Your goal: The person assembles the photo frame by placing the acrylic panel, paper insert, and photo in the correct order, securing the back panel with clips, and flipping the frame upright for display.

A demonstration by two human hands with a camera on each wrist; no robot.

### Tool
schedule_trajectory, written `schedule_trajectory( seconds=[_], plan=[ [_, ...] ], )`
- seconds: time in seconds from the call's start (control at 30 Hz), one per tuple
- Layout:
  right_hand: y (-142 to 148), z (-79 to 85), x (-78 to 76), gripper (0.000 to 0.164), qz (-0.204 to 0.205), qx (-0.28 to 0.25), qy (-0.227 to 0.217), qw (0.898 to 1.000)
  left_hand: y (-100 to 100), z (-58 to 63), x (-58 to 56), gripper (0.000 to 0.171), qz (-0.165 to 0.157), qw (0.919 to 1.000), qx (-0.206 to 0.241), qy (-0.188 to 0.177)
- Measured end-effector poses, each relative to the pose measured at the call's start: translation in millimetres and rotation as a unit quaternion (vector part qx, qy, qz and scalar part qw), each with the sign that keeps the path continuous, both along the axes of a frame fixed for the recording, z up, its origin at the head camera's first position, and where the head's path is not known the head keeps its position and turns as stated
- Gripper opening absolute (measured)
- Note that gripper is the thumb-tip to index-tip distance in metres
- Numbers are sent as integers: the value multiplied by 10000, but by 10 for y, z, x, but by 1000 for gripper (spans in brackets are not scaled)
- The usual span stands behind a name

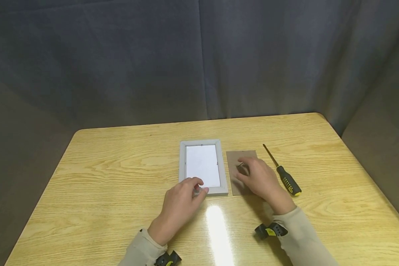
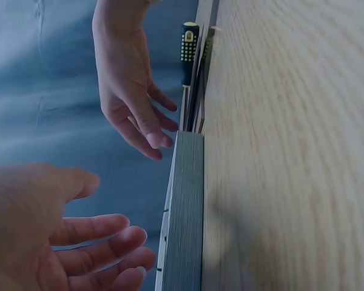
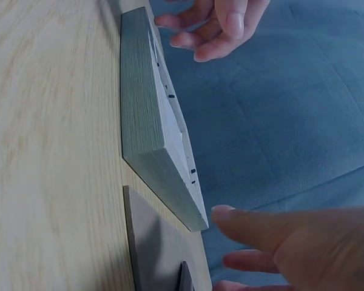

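A light grey picture frame lies flat with its back up, a white sheet inside it and small dark tabs along its inner edges. Over its near edge hovers my left hand, fingers bent loosely; the left wrist view shows nothing held. My right hand hangs above a brown backing board to the right of the frame, with fingers relaxed and apart. A dark strip stands up from the board; in the head view it is partly hidden by the right hand's fingers.
A black and yellow screwdriver lies right of the board, its shaft pointing away. The wooden table has its far edge against a dark curtain. Each wrist wears a black strap with a camera.
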State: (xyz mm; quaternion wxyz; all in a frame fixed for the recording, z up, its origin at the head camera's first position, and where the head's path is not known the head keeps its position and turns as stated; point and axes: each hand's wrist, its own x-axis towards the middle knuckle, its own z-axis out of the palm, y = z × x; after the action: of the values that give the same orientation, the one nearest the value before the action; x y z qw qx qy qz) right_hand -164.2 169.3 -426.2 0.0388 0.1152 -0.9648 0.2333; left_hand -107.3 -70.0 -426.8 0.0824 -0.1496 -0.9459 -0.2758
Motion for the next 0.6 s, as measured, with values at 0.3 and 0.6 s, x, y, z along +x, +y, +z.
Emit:
schedule_trajectory(
  seconds=[0.3,0.6],
  plan=[
    [52,-3,17,62,-222,312,-244,9990,47,-32,30,29,-122,9998,-105,81],
    [83,0,36,63,-521,547,-361,9965,86,-65,72,29,-242,9996,-134,37]
  ],
)
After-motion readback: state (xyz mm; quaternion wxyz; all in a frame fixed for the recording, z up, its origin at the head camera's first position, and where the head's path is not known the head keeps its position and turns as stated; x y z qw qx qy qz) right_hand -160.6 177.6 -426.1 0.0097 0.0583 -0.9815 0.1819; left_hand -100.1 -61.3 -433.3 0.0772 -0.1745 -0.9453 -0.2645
